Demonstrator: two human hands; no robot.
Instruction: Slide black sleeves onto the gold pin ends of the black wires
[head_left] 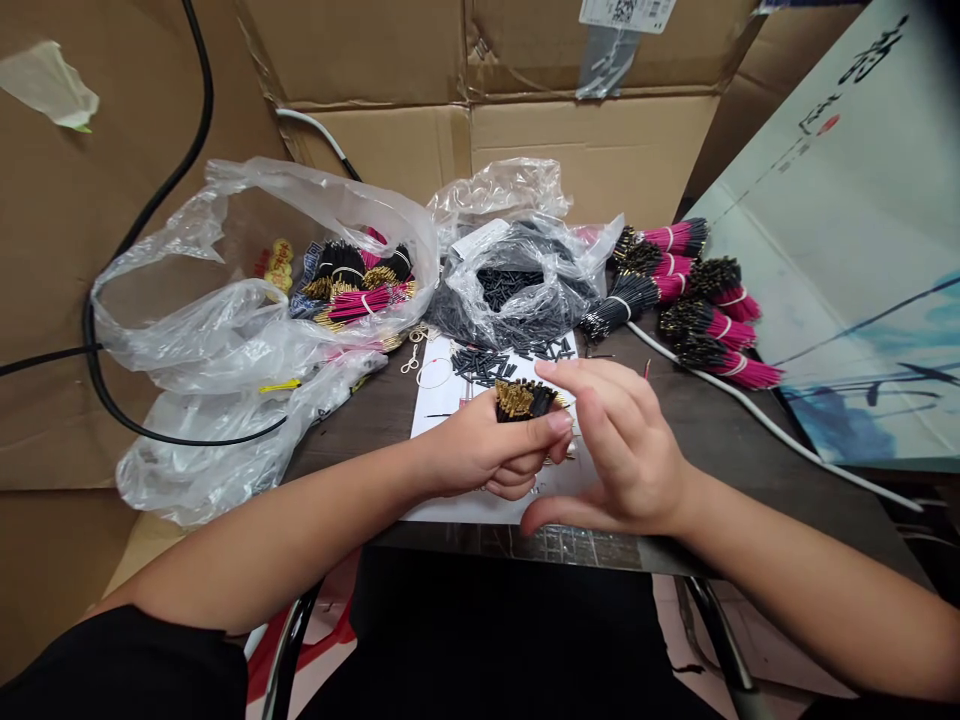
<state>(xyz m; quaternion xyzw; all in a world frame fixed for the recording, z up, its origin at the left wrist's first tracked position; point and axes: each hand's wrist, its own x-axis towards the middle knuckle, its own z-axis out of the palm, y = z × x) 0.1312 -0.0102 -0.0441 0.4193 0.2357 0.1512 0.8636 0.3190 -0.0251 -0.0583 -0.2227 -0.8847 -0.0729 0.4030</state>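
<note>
My left hand (502, 450) is wrapped round a bundle of short wires (525, 398) with black sleeves, some with gold-coloured metal tips facing up. Just to its right, my right hand (630, 450) has its thumb and fingers apart, the fingertips close to the bundle and nothing in the palm. Behind the hands, loose black tube pieces (480, 364) lie scattered on a white sheet of paper (435, 400). Farther back, an open clear bag (517, 285) holds a heap of similar black pieces. The lower part of the bundle is hidden by my left fingers.
Banded pink-and-black wire bundles (720, 320) lie at the back right, beside a white cable (750, 405). A large plastic bag (225, 350) at the left contains more bundles. Looped white rubber bands (412, 352) lie near it. Cardboard (585, 150) walls the dark table (750, 470).
</note>
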